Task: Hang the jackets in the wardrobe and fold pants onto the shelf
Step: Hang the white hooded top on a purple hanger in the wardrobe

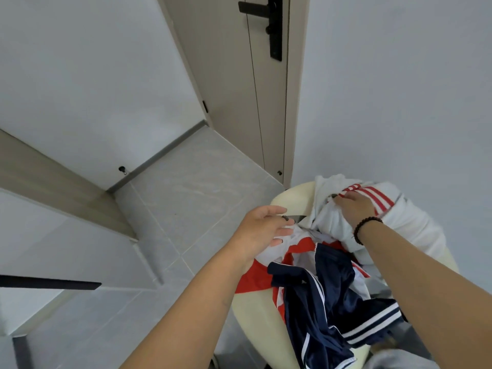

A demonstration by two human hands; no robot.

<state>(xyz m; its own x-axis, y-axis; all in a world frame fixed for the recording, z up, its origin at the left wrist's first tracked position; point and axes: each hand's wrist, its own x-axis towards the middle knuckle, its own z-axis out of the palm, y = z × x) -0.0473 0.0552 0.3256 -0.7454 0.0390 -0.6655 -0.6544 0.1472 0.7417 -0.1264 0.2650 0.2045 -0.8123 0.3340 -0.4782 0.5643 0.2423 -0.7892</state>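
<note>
Right hand (356, 206) gripping white jacket (332, 217); left hand (262, 229) spread above chair (290, 198) edge

We are indoors in what looks like a home: pale grey walls (399, 89), a grey tiled floor (191, 187), a beige door (231, 83) with a black handle (271, 25), and a cream chair (261, 315) heaped with sports clothes (332, 286), beside white cabinet panels (80, 89)

Bare forearms, no sleeves; dark beaded bracelet (366, 230) on right wrist; dark ring (285, 218) on left hand (262, 230).
</note>
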